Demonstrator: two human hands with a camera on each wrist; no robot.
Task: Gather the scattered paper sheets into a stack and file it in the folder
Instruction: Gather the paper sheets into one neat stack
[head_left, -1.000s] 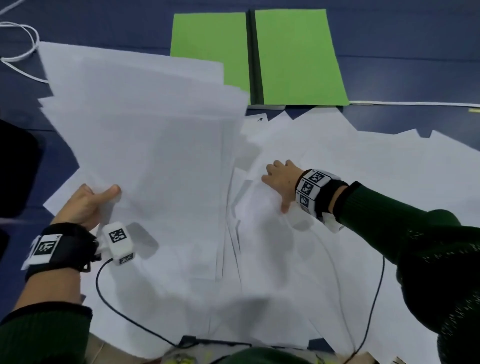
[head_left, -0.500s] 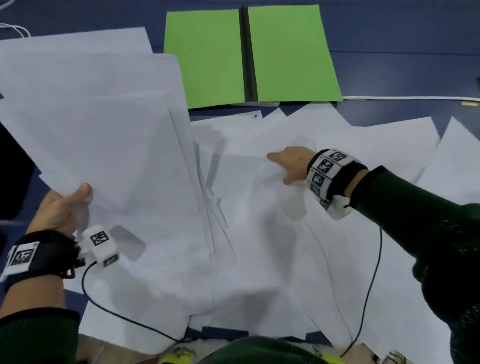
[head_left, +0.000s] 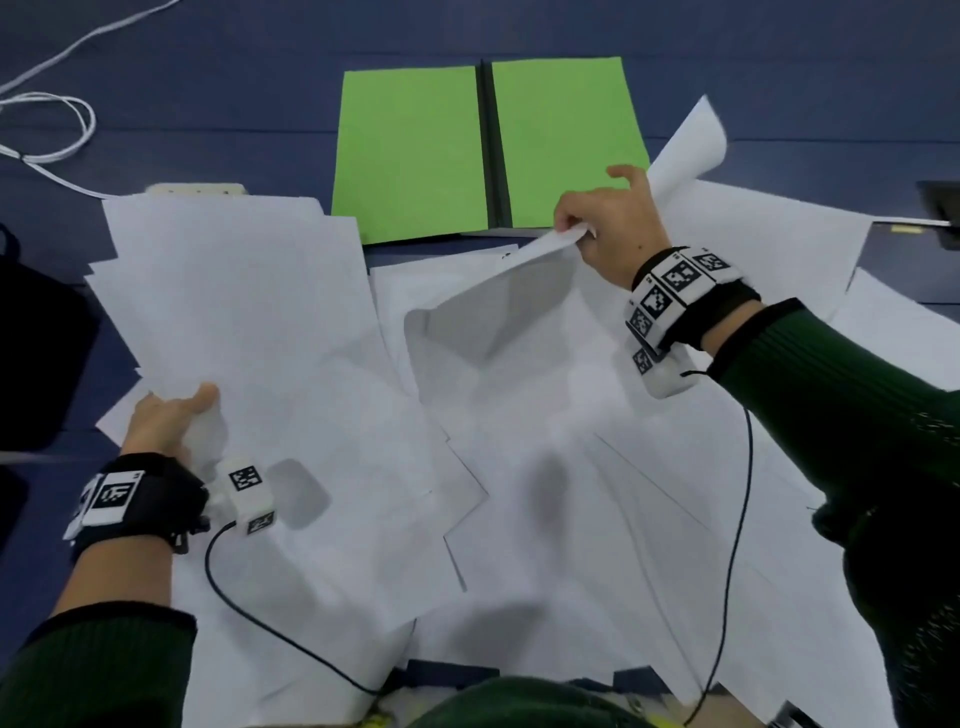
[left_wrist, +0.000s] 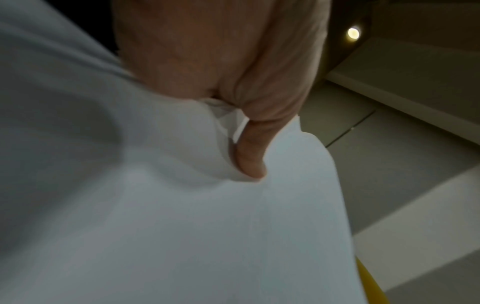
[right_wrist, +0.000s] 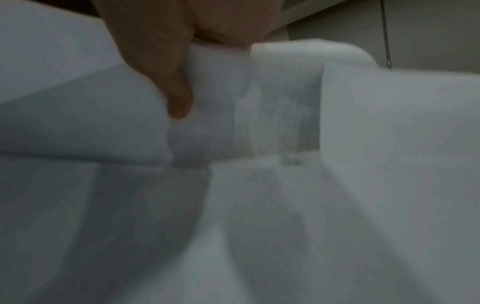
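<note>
Many white paper sheets (head_left: 571, 493) lie scattered over the dark blue surface. My left hand (head_left: 171, 415) grips a fanned bunch of sheets (head_left: 249, 322) at its near corner, thumb on top; the left wrist view shows the thumb (left_wrist: 252, 156) pressing the paper (left_wrist: 182, 226). My right hand (head_left: 608, 228) pinches the edge of a sheet (head_left: 519, 291) and lifts it, so it curls up behind the hand. In the right wrist view the fingers (right_wrist: 179, 98) hold that paper (right_wrist: 259, 102). The open green folder (head_left: 415, 150) lies flat beyond the sheets.
White cable loops (head_left: 52, 130) lie at the far left, beside a white power strip (head_left: 195, 188) half under the papers. A black object (head_left: 31, 332) sits at the left edge. Thin black wrist cables (head_left: 727, 519) trail across the sheets.
My right hand has moved away toward the folder and lifted a sheet by its edge. The left hand's bunch has swung back toward the middle and lower.
</note>
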